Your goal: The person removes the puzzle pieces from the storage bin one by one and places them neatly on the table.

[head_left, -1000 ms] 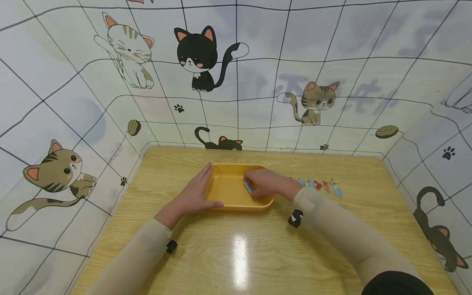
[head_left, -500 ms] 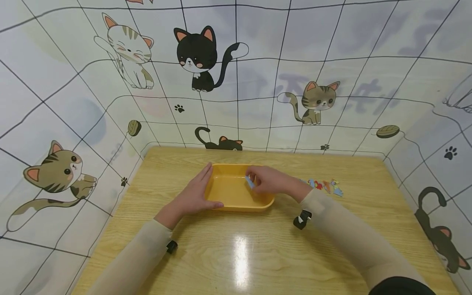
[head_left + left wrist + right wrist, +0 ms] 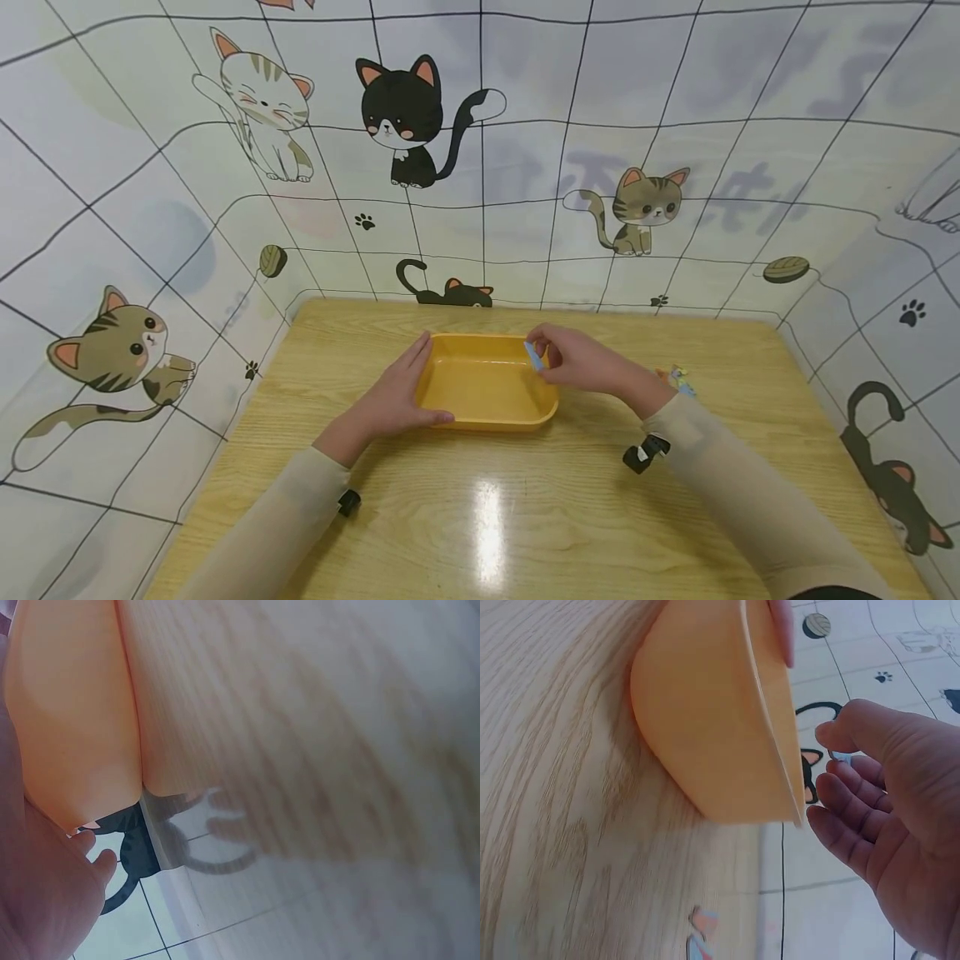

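Observation:
A shallow yellow plastic tray stands on the wooden table. My left hand rests along its left wall, fingers straight and thumb spread along the near side. In the left wrist view that hand lies against the tray's outer wall. My right hand pinches a small, flat, light blue piece at the tray's right rim. The right wrist view shows only a sliver of this blue piece between thumb and fingers; the rest is hidden.
Small colourful flat pieces lie on the table to the right, partly hidden behind my right forearm. A wall covering printed with cats encloses the table's back and sides.
My right hand has risen from inside the tray and moved right to its right rim, carrying the blue piece. My left hand and the tray have stayed in place.

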Demonstrator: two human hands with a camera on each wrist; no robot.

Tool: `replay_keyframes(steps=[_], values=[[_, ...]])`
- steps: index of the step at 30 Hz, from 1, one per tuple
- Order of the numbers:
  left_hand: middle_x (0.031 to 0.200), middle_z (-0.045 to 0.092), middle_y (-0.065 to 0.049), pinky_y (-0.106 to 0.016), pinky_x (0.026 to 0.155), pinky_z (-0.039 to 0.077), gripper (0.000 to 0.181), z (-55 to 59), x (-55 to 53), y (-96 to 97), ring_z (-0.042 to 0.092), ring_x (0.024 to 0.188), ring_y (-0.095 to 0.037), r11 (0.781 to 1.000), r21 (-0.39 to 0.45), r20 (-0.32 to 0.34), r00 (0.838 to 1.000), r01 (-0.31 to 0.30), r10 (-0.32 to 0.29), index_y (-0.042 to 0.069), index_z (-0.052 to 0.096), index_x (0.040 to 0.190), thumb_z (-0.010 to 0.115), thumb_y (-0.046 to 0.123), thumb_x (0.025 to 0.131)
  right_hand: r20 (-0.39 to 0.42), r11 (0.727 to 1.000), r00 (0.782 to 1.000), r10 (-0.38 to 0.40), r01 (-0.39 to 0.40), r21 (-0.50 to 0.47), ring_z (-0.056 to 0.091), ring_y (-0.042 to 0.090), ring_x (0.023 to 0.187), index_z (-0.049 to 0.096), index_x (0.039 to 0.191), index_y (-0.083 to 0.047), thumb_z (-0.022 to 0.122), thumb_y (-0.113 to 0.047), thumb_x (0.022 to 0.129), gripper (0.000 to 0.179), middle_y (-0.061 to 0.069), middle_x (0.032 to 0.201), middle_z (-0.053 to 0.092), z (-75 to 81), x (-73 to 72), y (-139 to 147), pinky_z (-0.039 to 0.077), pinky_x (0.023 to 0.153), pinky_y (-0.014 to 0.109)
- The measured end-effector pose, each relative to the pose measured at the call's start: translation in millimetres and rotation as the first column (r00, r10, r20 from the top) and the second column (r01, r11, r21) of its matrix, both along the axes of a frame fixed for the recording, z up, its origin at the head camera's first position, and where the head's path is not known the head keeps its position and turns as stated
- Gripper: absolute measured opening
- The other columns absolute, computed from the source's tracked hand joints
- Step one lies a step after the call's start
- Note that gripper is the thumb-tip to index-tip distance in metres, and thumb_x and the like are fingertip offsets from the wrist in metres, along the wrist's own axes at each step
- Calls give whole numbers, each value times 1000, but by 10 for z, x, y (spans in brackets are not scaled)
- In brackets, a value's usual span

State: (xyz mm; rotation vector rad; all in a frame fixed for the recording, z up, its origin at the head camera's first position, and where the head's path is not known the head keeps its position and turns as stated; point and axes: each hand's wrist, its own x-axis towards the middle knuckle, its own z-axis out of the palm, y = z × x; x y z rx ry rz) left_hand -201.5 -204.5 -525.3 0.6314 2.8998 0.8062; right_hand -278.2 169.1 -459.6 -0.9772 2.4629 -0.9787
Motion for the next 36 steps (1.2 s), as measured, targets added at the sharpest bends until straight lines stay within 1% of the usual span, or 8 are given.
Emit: replay_keyframes(steps=[4,9,14,19,23,27,33,36], values=[[187,-1,-7,-57,134,20,143,24,13,6,8,171,-32,1000,14,17,1000,-3,2,2,8,177,85,76,83,-9,999,999,-37,36,-31,63,22,89,59,144,-2,79,-7,97,51,7,115,65,-5,25,185,57,81,40],[186,2,-12,-58,134,21,142,22,21,6,10,170,-34,1000,14,11,1000,2,-2,1,8,177,85,75,83,-28,996,996,-82,80,-39,64,21,90,60,144,-2,79,-6,99,50,6,113,65,-19,55,436,57,82,39],[186,3,-14,-60,133,23,142,18,25,8,12,170,-36,1000,20,6,1000,8,-8,0,9,176,84,77,83,-46,990,990,-135,132,-50,63,21,87,60,143,0,81,-4,99,49,6,111,65,-30,103,689,56,78,34],[186,2,-10,-57,134,22,144,31,21,19,11,170,-33,1000,17,10,1000,6,-6,2,8,177,83,79,82,-52,983,982,-179,176,-55,61,20,85,60,143,1,81,-5,100,48,9,113,64,-63,123,925,54,72,31],[186,2,-11,-57,134,22,143,35,16,25,10,170,-33,1000,14,10,1000,3,-3,2,8,177,84,78,82,-44,975,975,-219,217,-48,59,20,83,58,145,1,80,-5,102,49,11,115,63,-85,139,1112,52,66,31],[186,1,-9,-57,134,21,143,40,19,27,10,170,-33,1000,13,17,1000,0,0,2,8,177,84,78,82,-53,966,965,-256,255,-38,59,20,81,58,144,2,80,-4,102,48,12,115,63,-92,171,1300,52,64,32],[186,-1,-7,-57,134,21,143,31,23,24,10,170,-34,1000,17,23,1000,-1,1,2,7,177,86,76,83,-71,948,946,-317,319,17,59,20,84,57,147,2,80,-6,101,51,13,117,63,-162,168,1591,52,66,32],[187,-2,-6,-56,134,21,142,24,24,27,9,171,-32,1000,19,28,1000,-6,5,3,7,177,86,74,83,-83,939,938,-337,342,49,60,22,88,55,149,5,80,-7,101,54,15,118,64,-211,156,1724,52,68,32]])
